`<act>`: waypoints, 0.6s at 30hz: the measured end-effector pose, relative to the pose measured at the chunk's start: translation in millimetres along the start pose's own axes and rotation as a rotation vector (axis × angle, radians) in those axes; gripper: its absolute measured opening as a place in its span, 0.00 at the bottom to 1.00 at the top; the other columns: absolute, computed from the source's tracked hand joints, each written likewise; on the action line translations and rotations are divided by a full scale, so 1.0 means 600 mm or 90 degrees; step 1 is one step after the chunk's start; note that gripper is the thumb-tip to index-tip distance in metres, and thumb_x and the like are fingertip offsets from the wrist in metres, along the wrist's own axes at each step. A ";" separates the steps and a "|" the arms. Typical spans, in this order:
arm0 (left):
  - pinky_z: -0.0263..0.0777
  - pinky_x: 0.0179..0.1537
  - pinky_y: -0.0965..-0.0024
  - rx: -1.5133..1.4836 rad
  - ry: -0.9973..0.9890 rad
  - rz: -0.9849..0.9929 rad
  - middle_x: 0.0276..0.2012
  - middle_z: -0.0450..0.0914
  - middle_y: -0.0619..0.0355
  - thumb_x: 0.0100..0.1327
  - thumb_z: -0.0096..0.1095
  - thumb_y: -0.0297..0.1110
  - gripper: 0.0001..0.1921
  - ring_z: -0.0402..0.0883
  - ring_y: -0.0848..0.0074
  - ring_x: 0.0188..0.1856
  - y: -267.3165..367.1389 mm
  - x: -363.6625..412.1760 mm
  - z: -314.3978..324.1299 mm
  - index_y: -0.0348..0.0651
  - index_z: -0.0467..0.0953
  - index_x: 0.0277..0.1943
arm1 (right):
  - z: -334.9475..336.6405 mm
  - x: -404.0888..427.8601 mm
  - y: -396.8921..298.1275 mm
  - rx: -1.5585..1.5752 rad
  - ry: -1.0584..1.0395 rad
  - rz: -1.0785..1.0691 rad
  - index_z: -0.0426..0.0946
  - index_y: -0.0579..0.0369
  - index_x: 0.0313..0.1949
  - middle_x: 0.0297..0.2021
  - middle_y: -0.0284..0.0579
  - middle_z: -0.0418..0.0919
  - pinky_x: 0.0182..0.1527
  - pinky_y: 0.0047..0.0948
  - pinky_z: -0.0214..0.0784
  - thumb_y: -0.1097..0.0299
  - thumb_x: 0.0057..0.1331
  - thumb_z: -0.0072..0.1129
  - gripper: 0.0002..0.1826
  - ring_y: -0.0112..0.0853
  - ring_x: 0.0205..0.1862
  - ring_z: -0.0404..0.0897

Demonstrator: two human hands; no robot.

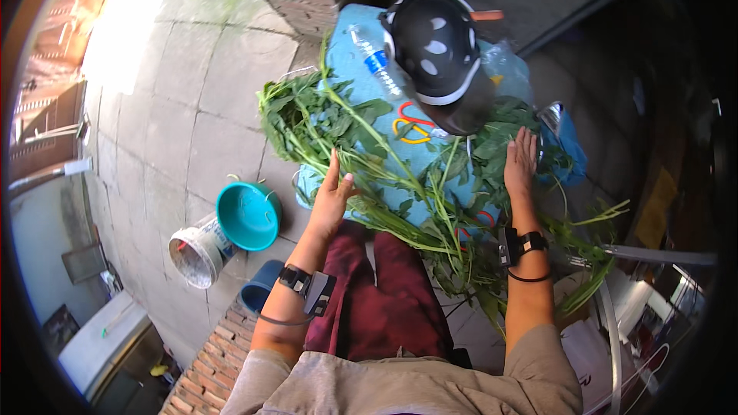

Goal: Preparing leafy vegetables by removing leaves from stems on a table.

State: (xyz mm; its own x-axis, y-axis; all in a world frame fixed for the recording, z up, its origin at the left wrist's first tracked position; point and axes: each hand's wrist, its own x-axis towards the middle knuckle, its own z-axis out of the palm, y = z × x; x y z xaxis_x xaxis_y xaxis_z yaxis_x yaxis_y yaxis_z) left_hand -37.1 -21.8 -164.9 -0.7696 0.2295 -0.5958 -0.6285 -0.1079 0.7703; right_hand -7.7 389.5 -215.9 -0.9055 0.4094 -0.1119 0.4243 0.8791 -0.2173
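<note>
Leafy green stalks [398, 176] lie in a loose heap across a small table with a light blue cover [360, 17]. My left hand [333, 199] is at the near left side of the heap, thumb and forefinger apart, beside the stems; its other fingers are partly hidden. On the right, my right hand [522, 161] rests flat against a bunch of dark leaves [499, 138], fingers extended. Between the hands and farther back are scissors with one red and one yellow handle loop [412, 124], their blades partly covered. Some stalks [588, 248] hang over the table's right side.
A black and white helmet [435, 40] and a clear plastic bottle [375, 60] occupy the table's far part. A blue plastic bag [571, 153] is at its right edge. On the paved floor, left, are a teal basin [248, 216], a tipped white bucket [196, 259] and a dark blue container [260, 285].
</note>
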 end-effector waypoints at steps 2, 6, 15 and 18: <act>0.61 0.62 0.69 0.155 0.014 0.062 0.74 0.39 0.54 0.71 0.48 0.30 0.34 0.46 0.72 0.72 -0.056 0.015 -0.040 0.42 0.37 0.73 | 0.050 -0.004 0.038 -0.040 -0.050 -0.023 0.51 0.52 0.69 0.70 0.50 0.50 0.67 0.46 0.45 0.54 0.70 0.43 0.32 0.44 0.72 0.46; 0.51 0.68 0.70 0.330 0.037 0.033 0.70 0.52 0.43 0.68 0.52 0.32 0.32 0.48 0.64 0.73 -0.075 0.021 -0.057 0.34 0.47 0.70 | 0.028 0.017 0.005 -0.084 -0.145 0.020 0.51 0.40 0.70 0.69 0.49 0.53 0.67 0.46 0.43 0.59 0.66 0.52 0.35 0.43 0.72 0.46; 0.71 0.45 0.66 0.538 0.176 0.053 0.41 0.75 0.49 0.55 0.59 0.23 0.09 0.77 0.63 0.43 -0.035 0.057 -0.079 0.36 0.74 0.39 | -0.103 -0.060 -0.203 0.245 0.142 -0.003 0.72 0.55 0.54 0.41 0.43 0.74 0.47 0.31 0.64 0.73 0.64 0.53 0.18 0.35 0.45 0.72; 0.71 0.46 0.68 0.364 0.258 0.047 0.43 0.76 0.51 0.56 0.57 0.23 0.16 0.77 0.68 0.44 -0.065 0.094 -0.112 0.36 0.70 0.49 | -0.068 -0.120 -0.278 0.472 -0.100 -0.107 0.77 0.56 0.44 0.37 0.43 0.75 0.41 0.28 0.68 0.78 0.63 0.50 0.12 0.32 0.37 0.75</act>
State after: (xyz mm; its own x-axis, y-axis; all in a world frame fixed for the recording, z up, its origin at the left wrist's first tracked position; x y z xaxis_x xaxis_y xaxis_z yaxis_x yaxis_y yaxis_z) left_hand -63.8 -69.4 -243.9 -0.8592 -0.1499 -0.4892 -0.5008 0.4414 0.7445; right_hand -13.7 223.0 -132.1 -0.9698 0.1965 -0.1446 0.2271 0.5107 -0.8292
